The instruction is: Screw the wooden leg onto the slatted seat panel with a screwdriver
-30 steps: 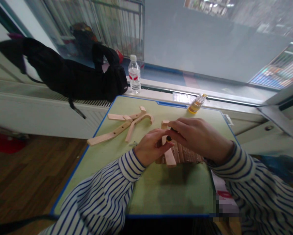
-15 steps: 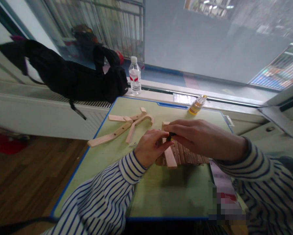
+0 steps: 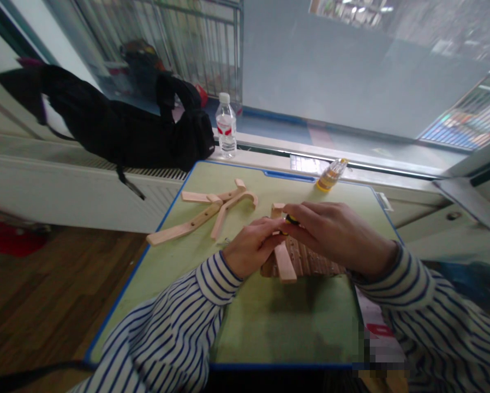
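Observation:
My right hand point(image 3: 335, 232) is closed over a small black-and-yellow tool point(image 3: 292, 219) that looks like a stubby screwdriver, mostly hidden by the fingers. Just left of it, my left hand point(image 3: 255, 245) pinches at the lower part of the tool, against a pale wooden strip point(image 3: 286, 265). That strip lies across a brown ridged wooden block point(image 3: 310, 259) beneath both hands. Further left on the table lies a joined frame of pale wooden pieces point(image 3: 206, 215) with dark holes and a curved hook-like end.
The pale green table point(image 3: 278, 327) has a blue rim. A bottle with a yellow base point(image 3: 330, 176) stands at its far edge. Behind are a water bottle point(image 3: 226, 128) and a black bag point(image 3: 126, 131) on the sill. Papers point(image 3: 378, 322) lie under my right sleeve.
My right hand has turned and shifted slightly, showing more yellow on the tool. My left hand has barely moved, and the wooden pieces lie as before.

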Available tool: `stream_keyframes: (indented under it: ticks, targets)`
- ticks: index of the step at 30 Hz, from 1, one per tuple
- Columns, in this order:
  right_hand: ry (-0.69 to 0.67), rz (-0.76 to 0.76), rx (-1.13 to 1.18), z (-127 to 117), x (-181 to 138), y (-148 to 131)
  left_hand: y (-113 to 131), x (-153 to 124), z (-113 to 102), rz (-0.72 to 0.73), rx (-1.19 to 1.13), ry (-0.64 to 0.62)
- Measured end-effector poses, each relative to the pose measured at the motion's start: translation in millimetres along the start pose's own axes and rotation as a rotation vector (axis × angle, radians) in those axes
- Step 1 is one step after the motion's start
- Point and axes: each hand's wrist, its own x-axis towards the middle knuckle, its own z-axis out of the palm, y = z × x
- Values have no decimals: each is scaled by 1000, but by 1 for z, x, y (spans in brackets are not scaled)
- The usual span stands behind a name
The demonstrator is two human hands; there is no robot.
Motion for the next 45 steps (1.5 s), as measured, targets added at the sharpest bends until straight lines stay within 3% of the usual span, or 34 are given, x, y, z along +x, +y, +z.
stream_keyframes:
  ticks: [3,9,13,21,29,37,42,45]
  targets:
    - [14,7,-17,4,-1,1,0,0,1,3,-13,4]
    - [30,11,-27,3,1,1,4,-2,3,-12,162,221]
    - [-34,-19,-27,-5,3,0,3,-2,2,16,204,259]
    - [-116,-169,66,-18,8,2,-2,-5,-3,34,184,239]
    - [-62,-129,38,-12,7,1,-1,-2,-9,47,68,106]
    - [15,17,-47,-2,4,-5,4,3,-9,6,-61,-37]
    - [21,25,-35,1,5,-4,2,2,-9,15,-70,-37]
    - [11,23,-25,0,5,-5,0,0,-8,-11,8,47]
